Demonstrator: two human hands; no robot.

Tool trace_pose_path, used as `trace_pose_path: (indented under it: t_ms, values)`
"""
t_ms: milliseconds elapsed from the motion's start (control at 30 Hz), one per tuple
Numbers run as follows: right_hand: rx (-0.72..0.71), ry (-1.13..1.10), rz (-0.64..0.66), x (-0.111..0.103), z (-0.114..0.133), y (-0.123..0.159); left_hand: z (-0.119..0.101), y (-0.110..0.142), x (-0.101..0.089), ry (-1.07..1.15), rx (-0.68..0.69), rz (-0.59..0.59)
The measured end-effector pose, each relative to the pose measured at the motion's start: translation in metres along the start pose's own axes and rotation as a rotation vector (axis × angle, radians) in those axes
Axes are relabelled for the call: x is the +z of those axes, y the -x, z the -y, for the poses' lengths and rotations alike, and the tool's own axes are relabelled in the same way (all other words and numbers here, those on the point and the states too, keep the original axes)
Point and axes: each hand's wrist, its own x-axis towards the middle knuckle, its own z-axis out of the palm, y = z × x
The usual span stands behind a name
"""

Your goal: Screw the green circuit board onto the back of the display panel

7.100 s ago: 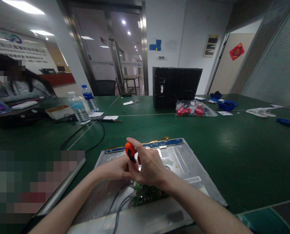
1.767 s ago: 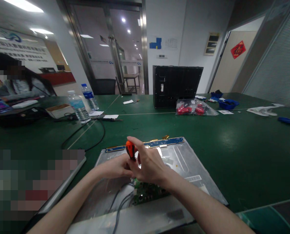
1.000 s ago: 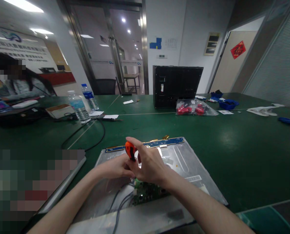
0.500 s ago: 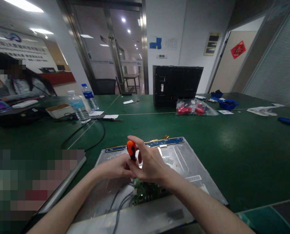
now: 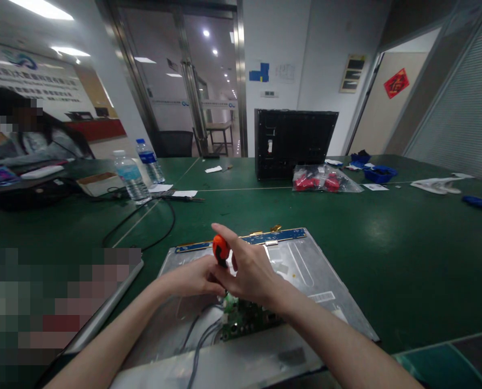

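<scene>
The hands [image 5: 249, 270] hide the lower end of the orange-handled tool [image 5: 221, 247] and part of the green circuit board [image 5: 244, 317]. The bottom edge cuts off the grey cables [image 5: 196, 354]; lettering on the wall sign [image 5: 42, 75] is blurred.

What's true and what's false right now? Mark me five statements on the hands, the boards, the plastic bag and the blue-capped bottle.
1. The right hand holds the orange-and-black screwdriver. True.
2. The green circuit board lies along the metal panel's far edge. False: the blue strip-shaped circuit board runs there; the green circuit board lies nearer the person.
3. The clear plastic bag lies in front of the black casing. True.
4. The blue-capped water bottle stands right of the black casing. False: the blue-capped water bottle stands to its left.
5. The left hand touches that bottle. False: the left hand is over the metal panel, beside the right hand.
</scene>
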Motion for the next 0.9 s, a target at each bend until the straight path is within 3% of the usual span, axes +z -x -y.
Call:
trace_pose_path:
  t_ms: [367, 900]
  values:
    - [-0.018, 0.026, 0.052, -0.0028, 0.0016, -0.0005, -0.0051, -0.0008, -0.0013, 0.058, -0.045, 0.054]
    - [-0.016, 0.008, 0.026, 0.0003, 0.0008, -0.0004, 0.0008, 0.0004, -0.0009, 0.079, -0.041, -0.016]
